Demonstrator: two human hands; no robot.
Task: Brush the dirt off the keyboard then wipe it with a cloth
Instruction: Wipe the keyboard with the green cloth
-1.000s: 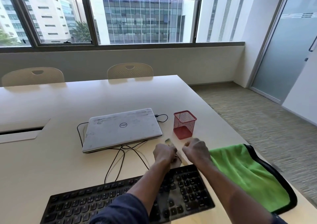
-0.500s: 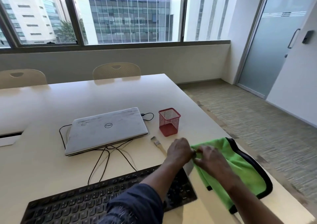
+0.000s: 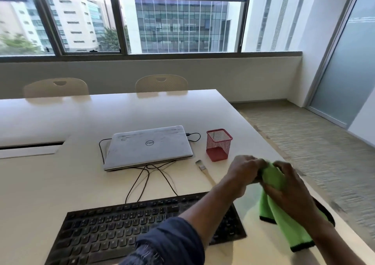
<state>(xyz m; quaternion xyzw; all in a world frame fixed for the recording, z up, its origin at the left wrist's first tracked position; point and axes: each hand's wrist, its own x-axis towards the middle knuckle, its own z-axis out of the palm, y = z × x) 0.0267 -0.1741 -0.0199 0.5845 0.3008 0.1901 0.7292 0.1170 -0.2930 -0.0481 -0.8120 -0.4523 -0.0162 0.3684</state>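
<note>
From the head camera, both hands held the green cloth (image 3: 288, 230) above the table (image 3: 60, 183). The left hand (image 3: 246, 170) curled round its bunched top and the right hand (image 3: 288, 185) clutched it just beside, the rest hanging (black hem lowest). The keyboard (image 3: 121, 228) lay under the left forearm. The brush (image 3: 204, 169) lay between it and a red mesh cup (image 3: 218, 144), near a closed laptop (image 3: 148, 146).
</note>
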